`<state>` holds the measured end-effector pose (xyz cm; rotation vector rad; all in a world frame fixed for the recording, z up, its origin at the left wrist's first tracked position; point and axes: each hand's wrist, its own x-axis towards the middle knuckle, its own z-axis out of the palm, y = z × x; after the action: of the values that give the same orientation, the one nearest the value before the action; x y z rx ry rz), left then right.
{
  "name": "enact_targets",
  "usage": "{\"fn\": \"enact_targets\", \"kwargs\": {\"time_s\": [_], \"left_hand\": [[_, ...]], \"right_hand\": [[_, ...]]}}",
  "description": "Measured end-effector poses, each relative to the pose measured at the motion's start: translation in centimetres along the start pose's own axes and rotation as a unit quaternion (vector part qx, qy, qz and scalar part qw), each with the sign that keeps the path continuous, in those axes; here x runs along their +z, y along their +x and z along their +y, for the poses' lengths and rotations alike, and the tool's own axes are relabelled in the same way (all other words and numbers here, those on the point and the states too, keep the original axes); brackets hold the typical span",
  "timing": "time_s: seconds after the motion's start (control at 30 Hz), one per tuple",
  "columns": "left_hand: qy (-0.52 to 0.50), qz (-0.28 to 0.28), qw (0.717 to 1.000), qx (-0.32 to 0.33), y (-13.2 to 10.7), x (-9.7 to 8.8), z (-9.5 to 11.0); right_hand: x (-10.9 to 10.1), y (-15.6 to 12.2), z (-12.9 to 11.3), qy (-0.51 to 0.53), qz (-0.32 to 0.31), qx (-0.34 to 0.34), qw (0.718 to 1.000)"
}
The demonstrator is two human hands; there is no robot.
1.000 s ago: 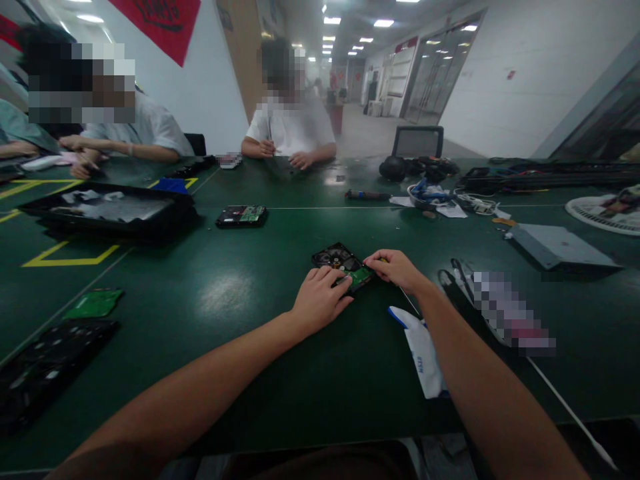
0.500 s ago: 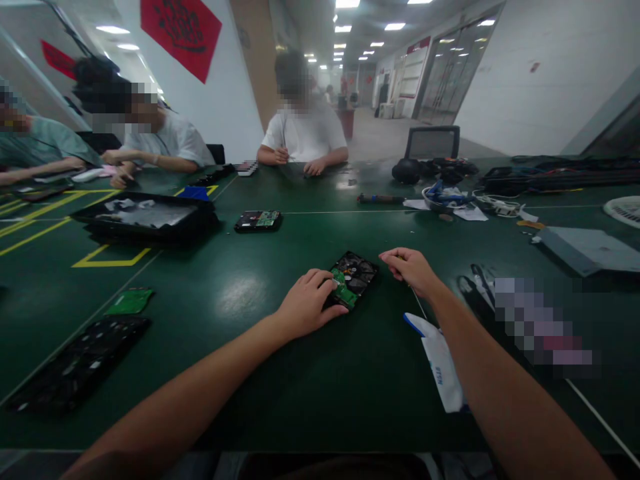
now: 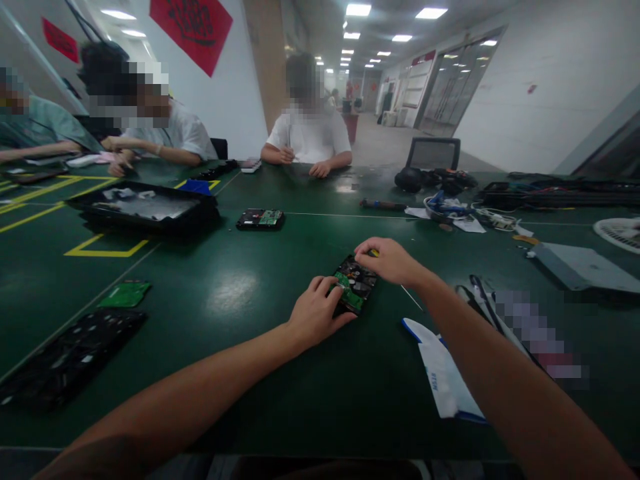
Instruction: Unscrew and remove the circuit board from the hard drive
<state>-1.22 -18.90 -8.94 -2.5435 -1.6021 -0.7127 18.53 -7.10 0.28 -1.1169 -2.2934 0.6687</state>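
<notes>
A hard drive (image 3: 363, 283) lies aslant on the green table, its dark metal underside and green circuit board (image 3: 353, 300) facing up. My left hand (image 3: 320, 310) is closed on its near left side, fingers over the board and thumb along the near edge. Above the drive's far right corner, my right hand (image 3: 387, 259) pinches what looks like a slim screwdriver (image 3: 374, 253); only a yellow bit of it shows, and its tip is hidden. Right of the drive lies a white and blue packet (image 3: 443, 373), partly under my right forearm.
At left lie a loose green circuit board (image 3: 125, 294) and black drive bodies (image 3: 75, 357). Farther off are another hard drive (image 3: 260, 219) and a black tray (image 3: 145, 207). A grey metal box (image 3: 585, 263) stands at right. Several people sit across the table (image 3: 240, 393).
My right hand has moved left from beside the drive to over its far right corner. My left hand stays on the drive, which has turned slightly. The view has shifted a little.
</notes>
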Motion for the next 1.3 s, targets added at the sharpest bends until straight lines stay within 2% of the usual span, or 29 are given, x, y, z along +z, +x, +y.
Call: {"fn": "enact_targets", "kwargs": {"time_s": [0.13, 0.23, 0.33, 0.5, 0.73, 0.93, 1.17, 1.3], "left_hand": [[0.027, 0.001, 0.999, 0.026, 0.0, 0.3, 0.0], [0.033, 0.000, 0.999, 0.029, 0.1, 0.4, 0.0], [0.041, -0.014, 0.999, 0.032, 0.1, 0.3, -0.1], [0.071, -0.036, 0.996, 0.033, 0.2, -0.1, 0.0], [0.070, -0.033, 0.996, 0.040, 0.1, -0.1, 0.0], [0.069, -0.037, 0.996, 0.033, 0.1, 0.0, 0.0], [0.077, -0.041, 0.996, 0.035, 0.1, -0.2, 0.2], [0.078, -0.038, 0.996, 0.037, 0.1, -0.1, 0.2]], "right_hand": [[2.2, 0.6, -0.2, -0.135, -0.098, -0.048, 0.985], [3.0, 0.8, -0.4, -0.176, -0.142, -0.068, 0.972], [3.4, 0.7, -0.6, -0.194, -0.169, -0.055, 0.965], [3.9, 0.7, 0.0, -0.201, -0.171, -0.025, 0.964], [4.1, 1.4, 1.2, -0.199, -0.184, -0.050, 0.961], [4.4, 1.9, 0.4, -0.223, -0.192, -0.037, 0.955], [3.6, 2.6, -0.7, -0.254, -0.239, -0.032, 0.937], [3.6, 2.7, -0.8, -0.257, -0.239, -0.025, 0.936]]}}
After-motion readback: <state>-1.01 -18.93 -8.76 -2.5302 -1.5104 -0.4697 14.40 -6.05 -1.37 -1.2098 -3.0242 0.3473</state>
